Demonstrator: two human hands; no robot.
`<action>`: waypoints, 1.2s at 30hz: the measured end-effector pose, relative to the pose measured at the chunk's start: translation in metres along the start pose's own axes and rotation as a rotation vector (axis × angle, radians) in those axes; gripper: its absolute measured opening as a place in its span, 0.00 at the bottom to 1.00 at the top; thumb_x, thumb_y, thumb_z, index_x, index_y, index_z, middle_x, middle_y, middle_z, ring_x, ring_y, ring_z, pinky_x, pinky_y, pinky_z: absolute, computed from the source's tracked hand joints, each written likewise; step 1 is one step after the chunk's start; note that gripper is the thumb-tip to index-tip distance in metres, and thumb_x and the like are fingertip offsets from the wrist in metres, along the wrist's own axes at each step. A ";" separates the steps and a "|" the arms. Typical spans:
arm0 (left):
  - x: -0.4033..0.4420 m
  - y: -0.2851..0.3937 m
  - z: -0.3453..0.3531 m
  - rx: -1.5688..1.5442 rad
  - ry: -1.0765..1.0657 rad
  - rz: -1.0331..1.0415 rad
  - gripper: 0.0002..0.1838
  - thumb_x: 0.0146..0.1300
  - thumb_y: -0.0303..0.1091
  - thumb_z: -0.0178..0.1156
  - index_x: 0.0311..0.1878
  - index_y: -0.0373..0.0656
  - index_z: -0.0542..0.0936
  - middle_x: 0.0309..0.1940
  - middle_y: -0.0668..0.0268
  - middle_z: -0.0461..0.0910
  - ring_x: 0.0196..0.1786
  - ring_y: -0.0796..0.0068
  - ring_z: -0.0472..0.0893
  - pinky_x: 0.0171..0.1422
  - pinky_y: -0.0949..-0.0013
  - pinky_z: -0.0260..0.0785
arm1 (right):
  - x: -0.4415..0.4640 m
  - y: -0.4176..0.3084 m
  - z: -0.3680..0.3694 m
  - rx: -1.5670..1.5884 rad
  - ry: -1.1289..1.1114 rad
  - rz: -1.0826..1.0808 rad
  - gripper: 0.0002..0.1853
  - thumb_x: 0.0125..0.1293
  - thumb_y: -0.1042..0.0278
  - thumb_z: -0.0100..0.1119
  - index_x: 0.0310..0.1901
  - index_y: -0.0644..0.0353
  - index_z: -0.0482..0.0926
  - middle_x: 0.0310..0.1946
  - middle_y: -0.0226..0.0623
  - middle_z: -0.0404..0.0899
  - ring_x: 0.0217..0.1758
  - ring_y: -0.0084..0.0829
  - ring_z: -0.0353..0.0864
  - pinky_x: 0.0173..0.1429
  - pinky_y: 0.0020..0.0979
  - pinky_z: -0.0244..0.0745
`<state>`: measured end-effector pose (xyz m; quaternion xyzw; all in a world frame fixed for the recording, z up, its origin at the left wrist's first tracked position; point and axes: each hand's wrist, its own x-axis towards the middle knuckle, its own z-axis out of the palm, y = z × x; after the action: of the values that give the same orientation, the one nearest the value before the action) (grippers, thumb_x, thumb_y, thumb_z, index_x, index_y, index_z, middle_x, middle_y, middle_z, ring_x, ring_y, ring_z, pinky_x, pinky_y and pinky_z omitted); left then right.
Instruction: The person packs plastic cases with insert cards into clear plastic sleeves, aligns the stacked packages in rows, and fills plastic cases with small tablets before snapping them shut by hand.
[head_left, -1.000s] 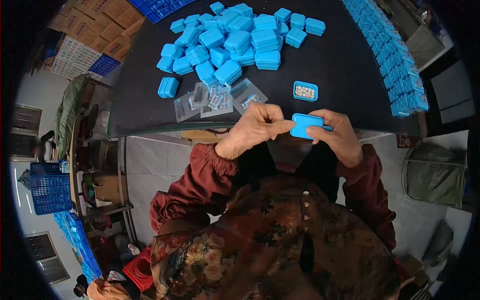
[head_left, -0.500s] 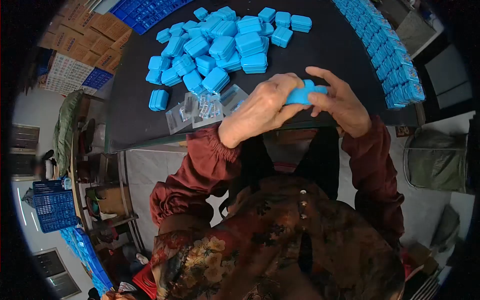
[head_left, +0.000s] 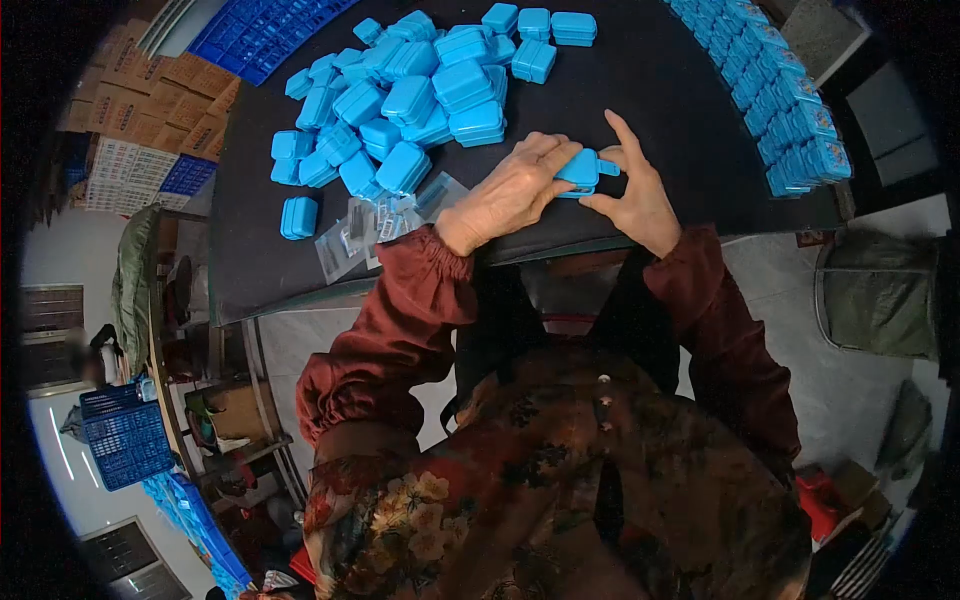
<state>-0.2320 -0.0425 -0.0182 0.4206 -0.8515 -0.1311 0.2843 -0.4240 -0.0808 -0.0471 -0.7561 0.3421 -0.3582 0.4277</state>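
A small blue plastic case [head_left: 577,168] lies near the table's front edge, with my left hand [head_left: 512,190] closed around its left side. From the case's right side sticks out a small blue flap [head_left: 608,167]. My right hand [head_left: 645,205] is just right of the case, index finger raised and thumb apart from it. The thumb tip comes close to the case's lower right corner; whether it touches I cannot tell. Left of my left hand lie clear plastic sachets with printed contents [head_left: 360,225]. A large pile of similar blue cases [head_left: 410,100] spreads behind them.
One blue case [head_left: 299,217] stands apart at the left of the black table [head_left: 640,80]. Rows of packed blue cases [head_left: 790,110] line the right edge. A blue crate [head_left: 260,35] sits at the back left, near stacked cartons [head_left: 150,95]. Another crate [head_left: 125,440] is lower left.
Both hands have come left and lower with the case. My right fingers have spread away from it, and the flap on its right side shows more plainly. The whole view has shifted slightly.
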 end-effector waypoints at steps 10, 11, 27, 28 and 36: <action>-0.010 0.003 0.009 -0.059 0.108 0.033 0.24 0.57 0.25 0.58 0.58 0.35 0.67 0.52 0.50 0.67 0.51 0.52 0.71 0.53 0.61 0.66 | -0.001 -0.002 0.000 -0.114 0.000 0.011 0.48 0.45 0.70 0.68 0.66 0.61 0.47 0.45 0.46 0.75 0.53 0.42 0.71 0.62 0.42 0.57; -0.010 0.005 0.010 -0.059 0.118 0.020 0.23 0.57 0.25 0.57 0.58 0.35 0.68 0.52 0.50 0.67 0.51 0.52 0.71 0.53 0.62 0.66 | -0.002 -0.001 0.000 -0.107 -0.007 0.021 0.48 0.46 0.70 0.68 0.66 0.61 0.48 0.46 0.46 0.75 0.53 0.43 0.70 0.62 0.42 0.57; -0.013 -0.008 0.008 -0.365 0.073 -0.073 0.21 0.59 0.28 0.57 0.57 0.38 0.70 0.51 0.53 0.70 0.49 0.59 0.74 0.52 0.67 0.66 | -0.002 0.009 0.001 -0.125 -0.052 -0.047 0.43 0.48 0.72 0.66 0.64 0.63 0.51 0.48 0.49 0.73 0.58 0.45 0.67 0.64 0.42 0.57; -0.014 -0.007 0.010 -0.361 0.075 -0.069 0.21 0.59 0.28 0.57 0.57 0.38 0.70 0.51 0.53 0.70 0.49 0.59 0.74 0.52 0.67 0.66 | -0.002 0.008 0.001 -0.125 -0.051 -0.054 0.42 0.48 0.72 0.66 0.64 0.63 0.53 0.48 0.49 0.73 0.57 0.45 0.67 0.62 0.42 0.58; -0.017 0.001 0.020 -0.241 0.234 -0.024 0.21 0.58 0.25 0.57 0.57 0.37 0.70 0.51 0.52 0.70 0.51 0.55 0.73 0.54 0.65 0.67 | -0.002 -0.013 0.000 -0.343 -0.124 -0.119 0.37 0.49 0.65 0.67 0.60 0.64 0.61 0.50 0.48 0.71 0.55 0.45 0.67 0.58 0.41 0.59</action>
<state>-0.2367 -0.0289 -0.0398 0.4061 -0.7856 -0.1857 0.4283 -0.4223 -0.0737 -0.0363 -0.8575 0.3259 -0.2719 0.2908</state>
